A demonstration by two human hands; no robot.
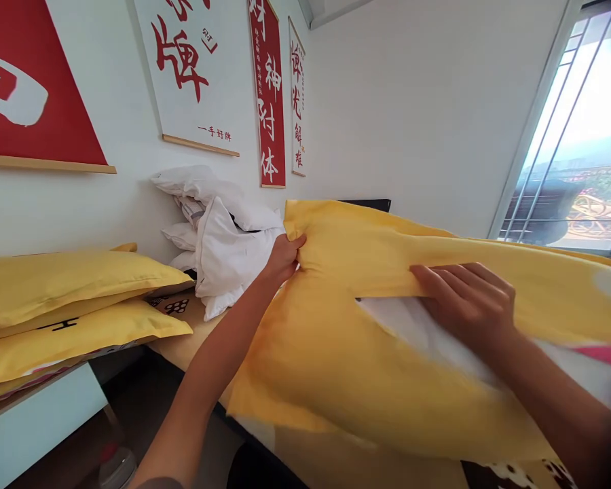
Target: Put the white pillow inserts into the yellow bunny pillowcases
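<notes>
A large yellow pillowcase (pixel 336 346) with a white pillow (pixel 402 326) inside it fills the middle and right of the view. My left hand (pixel 286 255) is closed on the yellow cloth near its upper left corner. Farther right, my right hand (pixel 468 295) grips the edge of the case's opening, fingers over the cloth and the thumb side hidden. White shows through the slit below that hand. The lower part of the case is blurred by motion.
Yellow pillows (pixel 76 278) are stacked at left above a white cabinet (pixel 45 421). White pillows (pixel 239 244) are piled by the wall on the bed (pixel 183 346). A red-capped bottle (pixel 117 465) stands low at left. A barred window (pixel 570 149) is at right.
</notes>
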